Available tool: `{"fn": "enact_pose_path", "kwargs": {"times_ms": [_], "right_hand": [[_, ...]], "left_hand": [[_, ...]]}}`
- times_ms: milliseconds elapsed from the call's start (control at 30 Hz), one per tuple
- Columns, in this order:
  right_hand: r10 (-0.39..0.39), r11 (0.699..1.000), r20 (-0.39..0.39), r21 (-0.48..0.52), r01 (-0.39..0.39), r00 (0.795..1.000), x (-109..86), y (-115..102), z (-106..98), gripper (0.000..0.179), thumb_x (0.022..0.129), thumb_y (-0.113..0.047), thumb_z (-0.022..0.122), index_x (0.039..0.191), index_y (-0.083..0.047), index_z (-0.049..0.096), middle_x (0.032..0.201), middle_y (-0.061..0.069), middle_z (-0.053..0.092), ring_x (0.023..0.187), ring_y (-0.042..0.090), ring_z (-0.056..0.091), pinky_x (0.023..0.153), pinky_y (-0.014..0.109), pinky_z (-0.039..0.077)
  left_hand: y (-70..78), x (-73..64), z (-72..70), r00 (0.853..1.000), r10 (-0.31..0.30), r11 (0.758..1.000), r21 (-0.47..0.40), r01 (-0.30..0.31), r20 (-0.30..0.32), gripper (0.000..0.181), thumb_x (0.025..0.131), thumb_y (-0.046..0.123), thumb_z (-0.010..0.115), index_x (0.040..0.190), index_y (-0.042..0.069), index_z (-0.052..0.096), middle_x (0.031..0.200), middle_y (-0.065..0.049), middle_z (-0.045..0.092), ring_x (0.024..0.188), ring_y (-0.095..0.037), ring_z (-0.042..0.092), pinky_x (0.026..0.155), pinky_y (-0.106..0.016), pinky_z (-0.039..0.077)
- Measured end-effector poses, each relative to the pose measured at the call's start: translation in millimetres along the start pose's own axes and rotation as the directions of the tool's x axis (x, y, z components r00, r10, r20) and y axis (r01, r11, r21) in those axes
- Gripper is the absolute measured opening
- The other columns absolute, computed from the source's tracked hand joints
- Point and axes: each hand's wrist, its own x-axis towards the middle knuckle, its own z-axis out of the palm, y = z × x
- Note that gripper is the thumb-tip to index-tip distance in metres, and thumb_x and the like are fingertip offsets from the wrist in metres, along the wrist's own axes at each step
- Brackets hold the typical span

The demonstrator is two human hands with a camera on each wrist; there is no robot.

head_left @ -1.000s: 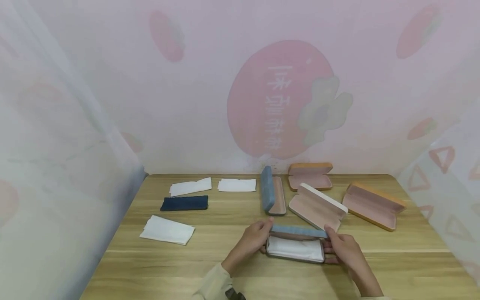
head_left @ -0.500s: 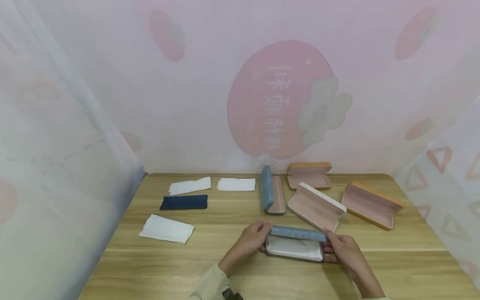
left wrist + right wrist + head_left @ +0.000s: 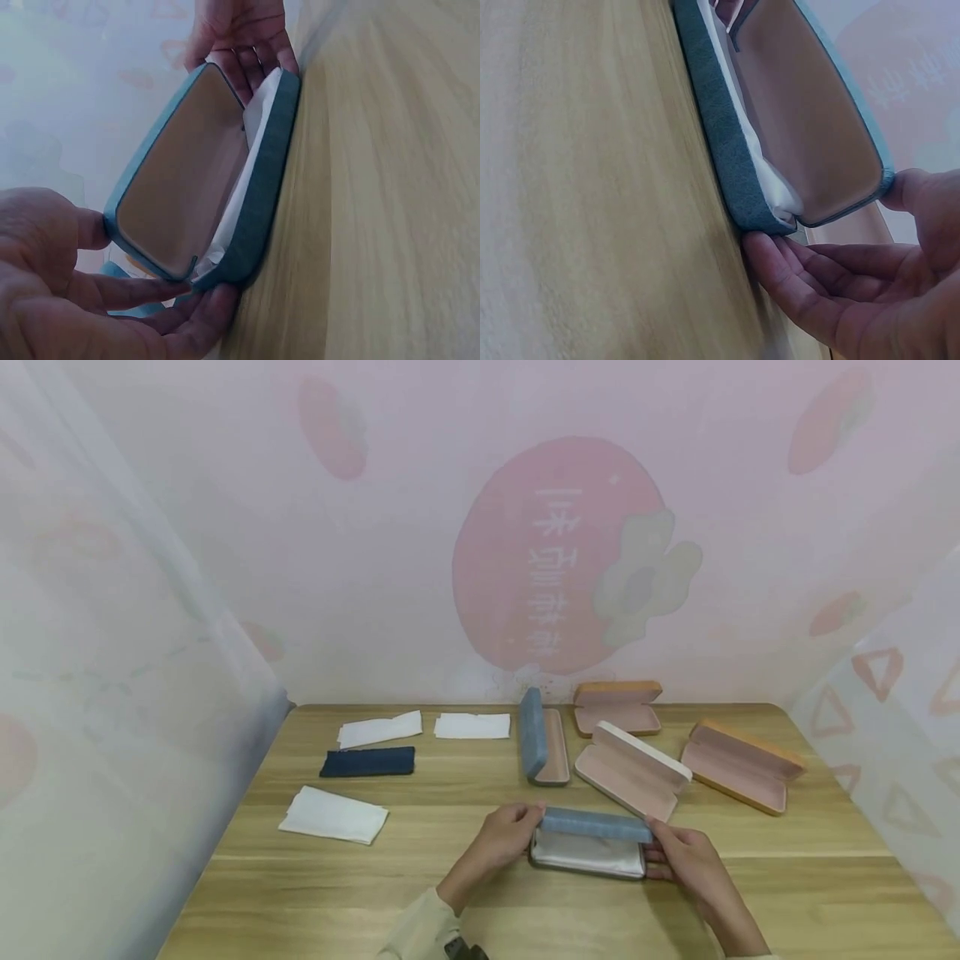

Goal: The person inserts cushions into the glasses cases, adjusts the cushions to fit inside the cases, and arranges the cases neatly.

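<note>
A blue glasses case [image 3: 597, 824] with a pinkish lining stands partly open on the table near the front. A folded white cloth [image 3: 588, 853] lies in its lower half. My left hand [image 3: 504, 837] grips the case's left end, thumb at the lid's corner and fingers at the base, as the left wrist view shows. At the opposite end my right hand [image 3: 686, 857] holds it likewise; in the right wrist view the thumb touches the lid [image 3: 885, 180] and the fingertips [image 3: 765, 247] sit against the base.
Behind the held case stand open glasses cases: a blue one [image 3: 534, 733], a white one [image 3: 645, 749] and two orange ones, at the back [image 3: 618, 689] and right [image 3: 757, 748]. White cloths [image 3: 333, 815] and a navy cloth [image 3: 367, 762] lie on the table's left [image 3: 300, 893].
The lid of the held blue glasses case has tipped forward over the white cloth, showing more of its blue outside. Both hands stay at the case's ends.
</note>
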Motion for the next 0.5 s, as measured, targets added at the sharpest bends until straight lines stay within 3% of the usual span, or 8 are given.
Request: {"fn": "enact_pose_path", "kwargs": {"times_ms": [200,500], "right_hand": [[0.004,1.000,0.004,0.012,-0.004,1.000,-0.3,0.7,-0.3,0.059,0.107,-0.033,0.051,0.128,0.022,0.055,0.098,0.015,0.073,0.087,0.020,0.072,0.073,0.033,0.063],[-0.031,0.999,0.027,0.023,0.030,0.999,0.4,3.5,-1.0,0.057,0.107,-0.029,0.051,0.128,0.023,0.053,0.098,0.013,0.073,0.087,0.018,0.072,0.074,0.032,0.063]], "left_hand": [[0.0,-1.4,2.7,1.000,-0.009,1.000,-0.009,0.009,-0.030,0.054,0.104,0.046,0.051,0.126,0.000,0.068,0.119,-0.013,0.070,0.105,-0.023,0.063,0.091,-0.043,0.054],[0.4,-3.1,2.6,0.999,0.011,1.000,-0.006,-0.011,-0.051,0.045,0.103,0.043,0.054,0.118,0.004,0.072,0.113,-0.008,0.072,0.104,-0.021,0.064,0.092,-0.045,0.054]]}}
